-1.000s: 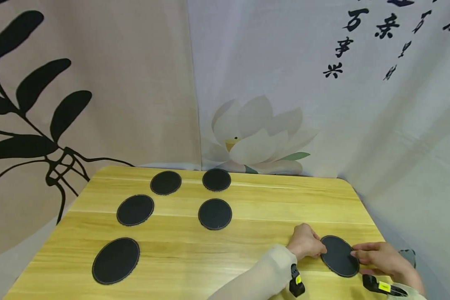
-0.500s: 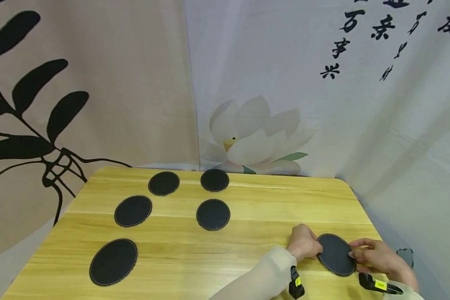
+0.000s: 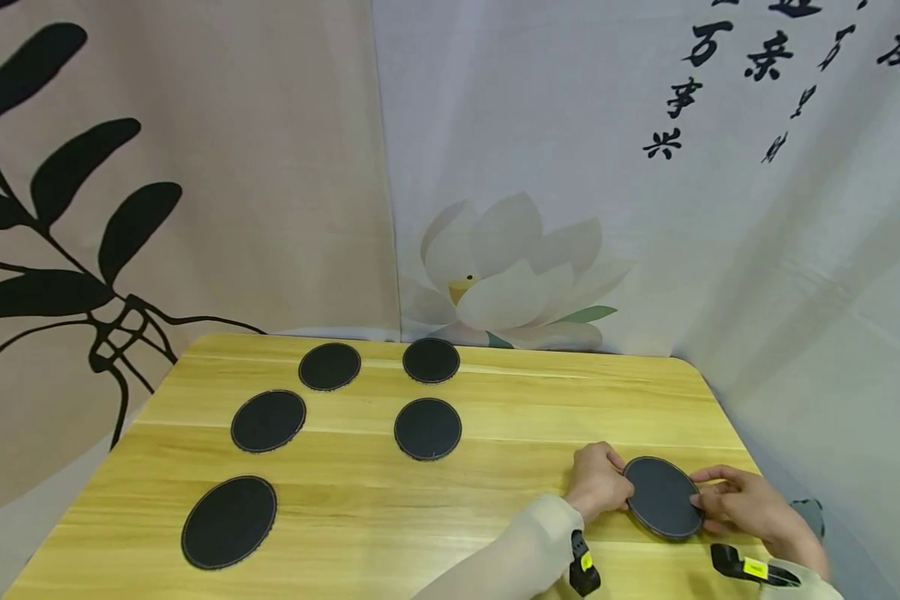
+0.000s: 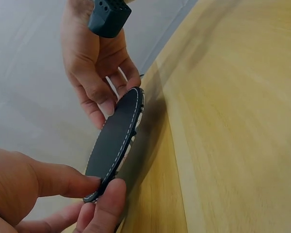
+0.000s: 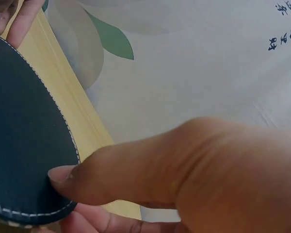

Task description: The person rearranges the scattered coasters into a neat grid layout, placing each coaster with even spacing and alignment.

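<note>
One black disc (image 3: 229, 522) lies flat at about 8 o'clock on the wooden desk (image 3: 330, 517), taking the middle of the visible top as the dial's centre and the far edge as 12. A second disc (image 3: 268, 421) sits near 10 o'clock, a third disc (image 3: 330, 367) near 11. A fourth disc (image 3: 431, 360) rests at 12, close to the far edge, with a fifth disc (image 3: 428, 428) just inside it towards 6. None of these five touch; the gaps probably leave each rim free for fingers.

Farther right, the left hand (image 3: 596, 479) has a narrow grip, pinching the held disc (image 3: 663, 497) at its 9 o'clock rim, thumb above and fingers below. That disc is between 3 and 4 o'clock on the desk; its patterned edge and the shadow under it suggest it is raised just off the wood. The right hand (image 3: 742, 502) also has a narrow grip, pinching around the 3 o'clock rim, its thumb laid on the dark face. Holding so thin a thing from opposite sides likely keeps it steady and stops it tipping.
</note>
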Demonstrator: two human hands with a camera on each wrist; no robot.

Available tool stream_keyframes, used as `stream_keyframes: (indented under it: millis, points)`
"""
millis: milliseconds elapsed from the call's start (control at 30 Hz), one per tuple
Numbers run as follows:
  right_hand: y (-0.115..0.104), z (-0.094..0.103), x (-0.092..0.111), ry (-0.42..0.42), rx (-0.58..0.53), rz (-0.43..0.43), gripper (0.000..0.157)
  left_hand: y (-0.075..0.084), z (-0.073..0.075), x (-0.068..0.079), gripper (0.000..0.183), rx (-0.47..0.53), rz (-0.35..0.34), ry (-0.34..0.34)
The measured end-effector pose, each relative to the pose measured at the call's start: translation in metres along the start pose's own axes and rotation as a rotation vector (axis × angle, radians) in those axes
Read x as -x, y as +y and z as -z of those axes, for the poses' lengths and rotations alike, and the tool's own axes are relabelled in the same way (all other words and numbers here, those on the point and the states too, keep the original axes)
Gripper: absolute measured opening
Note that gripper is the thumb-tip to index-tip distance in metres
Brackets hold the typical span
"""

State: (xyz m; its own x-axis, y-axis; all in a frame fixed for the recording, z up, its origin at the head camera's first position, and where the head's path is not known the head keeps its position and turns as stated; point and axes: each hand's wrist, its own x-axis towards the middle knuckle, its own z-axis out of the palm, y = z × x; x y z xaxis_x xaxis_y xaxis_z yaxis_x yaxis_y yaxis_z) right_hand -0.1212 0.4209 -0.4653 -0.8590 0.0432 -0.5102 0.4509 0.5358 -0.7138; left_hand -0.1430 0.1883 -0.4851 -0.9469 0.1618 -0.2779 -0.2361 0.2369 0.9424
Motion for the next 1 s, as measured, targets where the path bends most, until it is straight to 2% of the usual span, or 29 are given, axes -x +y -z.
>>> stream_keyframes:
  millis: [500,1000]
  points:
    - [-0.013,-0.010,0.001,0.034,-0.004,0.061,0.049,-0.003,0.016,-0.009,0.027,0.063,-0.019,-0.034]
    - [-0.028,-0.030,-0.009,0.082,-0.012,0.131,0.056,-0.003,0.045,-0.019,0.026,0.076,-0.044,-0.004]
